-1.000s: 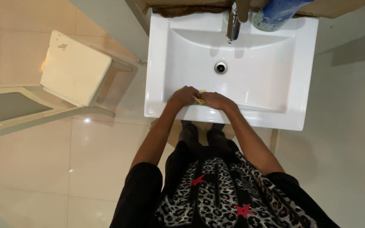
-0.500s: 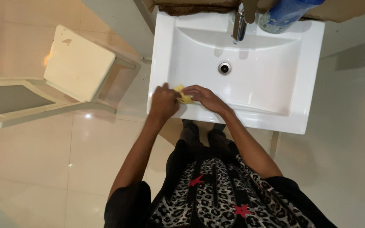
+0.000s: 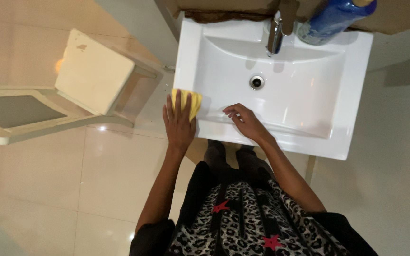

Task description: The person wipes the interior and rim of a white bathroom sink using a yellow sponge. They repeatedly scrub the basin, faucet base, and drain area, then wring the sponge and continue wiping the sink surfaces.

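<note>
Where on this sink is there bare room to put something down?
The basin floor right of the drain is bare, as is the sink's right rim. The back edge is crowded by the tap and blue bottle. The left front corner is taken: left hand on yellow cloth, right hand beside it.

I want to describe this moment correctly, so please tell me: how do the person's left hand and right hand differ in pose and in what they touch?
The left hand lies flat, fingers spread, pressing a yellow cloth on the left rim of the white sink; the right hand holds nothing. The left hand is at the sink's left front corner, while the right hand rests with bent fingers on the front edge of the basin, nearer the middle. Both are bare and touch the sink's front part.
</note>
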